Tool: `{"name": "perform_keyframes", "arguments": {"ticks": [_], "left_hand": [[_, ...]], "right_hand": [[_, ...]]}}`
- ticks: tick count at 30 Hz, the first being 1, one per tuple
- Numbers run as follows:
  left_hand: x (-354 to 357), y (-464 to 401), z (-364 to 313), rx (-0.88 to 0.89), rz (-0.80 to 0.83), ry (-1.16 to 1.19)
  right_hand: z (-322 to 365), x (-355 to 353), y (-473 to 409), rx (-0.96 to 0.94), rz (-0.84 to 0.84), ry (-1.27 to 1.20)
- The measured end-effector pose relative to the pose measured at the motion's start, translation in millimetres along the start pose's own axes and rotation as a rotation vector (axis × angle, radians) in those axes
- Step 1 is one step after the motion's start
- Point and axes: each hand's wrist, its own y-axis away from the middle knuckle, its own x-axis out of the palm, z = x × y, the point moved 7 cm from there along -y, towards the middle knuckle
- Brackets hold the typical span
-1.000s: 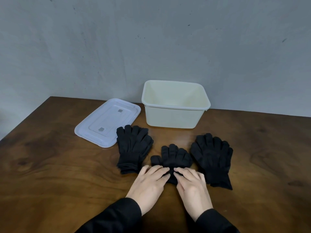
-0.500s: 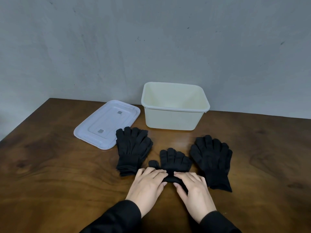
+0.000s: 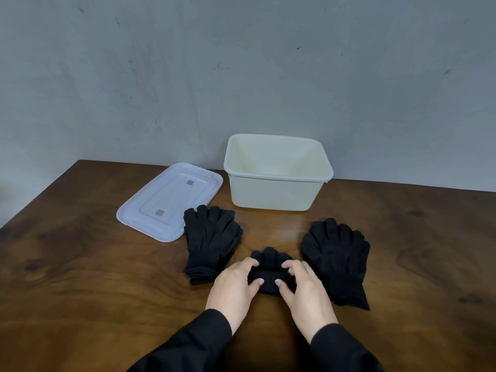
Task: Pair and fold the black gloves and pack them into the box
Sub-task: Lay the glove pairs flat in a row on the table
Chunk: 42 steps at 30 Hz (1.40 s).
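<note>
I am working at the wooden table (image 3: 80, 277), and taking the cream box (image 3: 271, 194) as my landmark: it is standing open and empty at the far edge by the wall, with its white lid (image 3: 171, 201) lying flat just to its left. In front of the box and to the right, a stack of black gloves (image 3: 336, 259) is lying flat with fingers fanned toward the box; in front and to the left, a second stack of gloves (image 3: 210, 242) is lying the same way, its fingertips just beside the lid's corner. Between the two stacks, straight in front of the box and nearest to me, I am folding the paired gloves (image 3: 271, 275) into a small bundle. My left hand (image 3: 236, 287) and my right hand (image 3: 306, 287) are both pinching it, fingers curled over the top, thumbs pressing into its near side. The knit looks soft, light and limp, so I judge it will spring open if I let go; I should be gripping the bundle across its folded middle, squeezing the layers together, not by the loose fingers. It should be lifting with little effort.
</note>
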Motion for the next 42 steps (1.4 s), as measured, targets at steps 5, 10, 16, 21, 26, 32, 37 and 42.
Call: {"name": "perform_keyframes", "arguments": {"ticks": [5, 10, 16, 21, 26, 32, 37, 42], "left_hand": [[0, 8, -11, 0.287, -0.048, -0.241], [4, 28, -11, 0.531, -0.027, -0.400], [12, 21, -12, 0.448, 0.012, -0.406], [4, 15, -14, 0.405, -0.011, -0.271], [-7, 14, -16, 0.373, 0.070, -0.199], [-13, -8, -19, 0.264, 0.005, -0.219], [-3, -1, -21, 0.493, -0.011, -0.313], [18, 13, -9, 0.503, 0.058, -0.443]], "right_hand": [[8, 6, 6, -0.272, -0.141, 0.263], [0, 11, 17, -0.345, -0.080, 0.275], [-7, 14, 18, -0.262, 0.000, 0.235], [1, 6, 13, -0.249, -0.012, 0.202], [20, -17, 15, -0.251, 0.034, 0.148], [8, -7, -7, -0.181, 0.008, 0.237], [12, 3, -10, -0.323, -0.083, 0.301], [1, 13, 6, -0.374, -0.086, 0.268]]}}
